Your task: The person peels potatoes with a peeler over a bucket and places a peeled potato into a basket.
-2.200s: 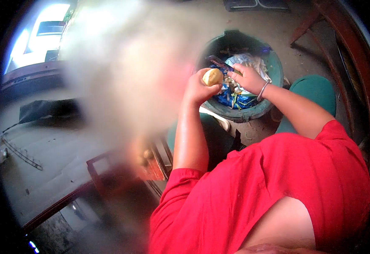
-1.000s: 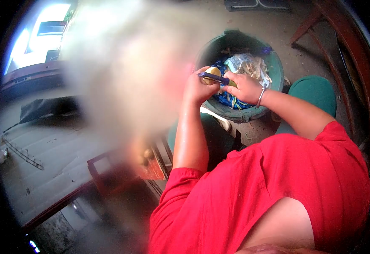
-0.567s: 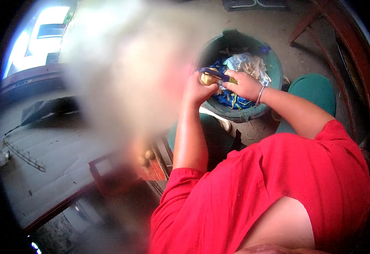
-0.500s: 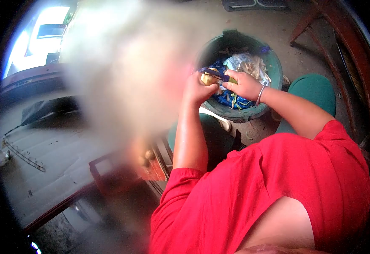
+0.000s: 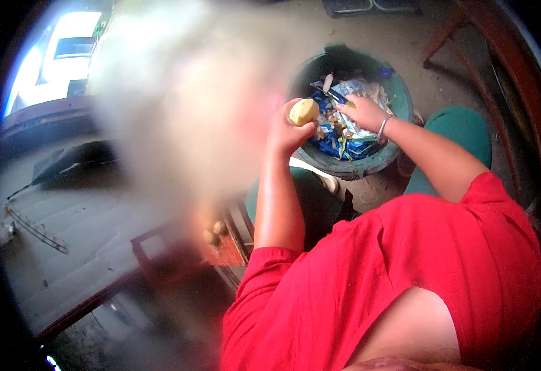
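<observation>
Over a bin (image 5: 369, 167) at the upper centre of the frame, I am wrapping my left hand (image 5: 290, 128) around a potato (image 5: 304, 112), while my right hand (image 5: 366, 115) is gripping a peeler (image 5: 338, 97), its tip pointing clear of the potato. The facing side is showing pale, seemingly peeled; the far side is hiding. Round brown things (image 5: 211, 237), perhaps unpeeled potatoes, are sitting below left of centre.

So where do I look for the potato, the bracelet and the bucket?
Potato (image 5: 305, 112), head view: its pale yellow face.
Bracelet (image 5: 382, 128), head view: the middle of its band.
Bucket (image 5: 363, 167), head view: its near rim.
</observation>
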Available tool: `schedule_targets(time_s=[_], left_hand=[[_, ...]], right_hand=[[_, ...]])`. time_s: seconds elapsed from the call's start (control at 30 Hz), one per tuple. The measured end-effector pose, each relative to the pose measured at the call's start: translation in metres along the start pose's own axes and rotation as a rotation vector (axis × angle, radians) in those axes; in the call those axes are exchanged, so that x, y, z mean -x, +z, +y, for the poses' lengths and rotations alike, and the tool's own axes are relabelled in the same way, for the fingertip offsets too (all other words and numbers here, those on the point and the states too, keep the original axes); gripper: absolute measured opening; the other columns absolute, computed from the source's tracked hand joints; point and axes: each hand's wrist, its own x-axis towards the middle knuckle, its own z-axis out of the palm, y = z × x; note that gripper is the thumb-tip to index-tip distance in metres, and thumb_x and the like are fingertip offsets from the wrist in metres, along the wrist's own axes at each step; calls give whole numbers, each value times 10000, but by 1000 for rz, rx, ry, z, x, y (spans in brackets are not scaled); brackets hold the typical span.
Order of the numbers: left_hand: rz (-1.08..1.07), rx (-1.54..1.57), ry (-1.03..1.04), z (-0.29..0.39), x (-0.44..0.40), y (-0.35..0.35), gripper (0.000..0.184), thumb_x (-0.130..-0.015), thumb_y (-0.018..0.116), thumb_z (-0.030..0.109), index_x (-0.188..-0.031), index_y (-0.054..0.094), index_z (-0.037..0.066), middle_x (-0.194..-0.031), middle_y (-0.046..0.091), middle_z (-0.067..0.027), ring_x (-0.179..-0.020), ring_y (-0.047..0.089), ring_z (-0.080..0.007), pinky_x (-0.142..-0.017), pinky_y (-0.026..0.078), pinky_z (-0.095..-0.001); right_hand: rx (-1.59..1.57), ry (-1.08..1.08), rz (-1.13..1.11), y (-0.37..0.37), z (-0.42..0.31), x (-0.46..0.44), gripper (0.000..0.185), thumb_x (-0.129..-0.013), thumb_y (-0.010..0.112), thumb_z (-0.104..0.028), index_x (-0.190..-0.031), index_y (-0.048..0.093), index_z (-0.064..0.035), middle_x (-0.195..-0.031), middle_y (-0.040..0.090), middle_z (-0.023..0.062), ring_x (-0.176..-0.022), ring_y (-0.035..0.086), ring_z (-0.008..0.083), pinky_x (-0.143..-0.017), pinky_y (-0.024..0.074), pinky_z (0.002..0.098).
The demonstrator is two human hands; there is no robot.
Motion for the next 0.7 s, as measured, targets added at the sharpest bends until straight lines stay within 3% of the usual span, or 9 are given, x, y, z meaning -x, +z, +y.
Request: schedule_targets(time_s=[0.13, 0.2, 0.23, 0.3, 0.37, 0.4, 0.7], left_hand=[[-10, 4, -15, 9, 5, -2, 480, -631, 719, 57, -1088, 583, -2, -920, 646, -87, -851, 619, -162, -768, 506, -302], [-11, 25, 31, 6, 3, -2, 468, -634, 722, 51, -1079, 585, 4, -904, 640, -73, -847, 614, -155, -761, 506, -300], [-10, 26, 31, 8, 2, -2, 468, -634, 722, 51, -1079, 585, 4, -904, 640, -73, -847, 614, -155, -761, 506, -300], [-66, 38, -47, 13, 4, -5, 443, -631, 715, 40, -1054, 586, 11, -905, 640, -67, -842, 609, -151, -762, 502, -300], [-41, -12, 17, 11, 3, -4, 429, -631, 709, 33, -1043, 589, 17, -897, 641, -62, -831, 608, -149, -758, 503, -299], [-17, -64, 82, 11, 3, -3, 415, -631, 703, 26, -1031, 591, 22, -889, 642, -57, -821, 607, -146, -754, 503, -298], [-62, -78, 40, 15, 0, -3, 310, -628, 684, 32, -931, 622, 24, -817, 644, -55, -749, 596, -138, -699, 497, -301]], right_hand=[[-70, -84, 33, 7, -8, 12, 632, -867, 590, -406, -1235, 477, 95, -1150, 575, 280, -1105, 560, 326, -946, 424, 354], [-56, -354, 15, 11, -8, 12, 597, -867, 604, -378, -1215, 489, 93, -1116, 598, 261, -1061, 582, 322, -907, 443, 351], [-103, -373, 24, 15, -10, 16, 500, -867, 613, -345, -1155, 526, 55, -1023, 626, 245, -967, 614, 322, -832, 464, 364], [-75, -430, 19, 17, -16, 20, 455, -868, 610, -338, -1116, 534, 37, -972, 626, 243, -919, 621, 327, -794, 466, 373], [-50, -512, -13, 20, -13, 15, 359, -868, 605, -314, -1039, 545, -5, -875, 616, 246, -837, 627, 345, -733, 468, 391], [-51, -511, -13, 19, -15, 17, 359, -868, 605, -314, -1039, 545, -5, -875, 616, 246, -837, 627, 345, -733, 468, 391], [-103, -431, -60, 15, -12, 13, 340, -865, 610, -322, -1031, 569, -28, -849, 633, 209, -815, 636, 310, -724, 472, 376]])
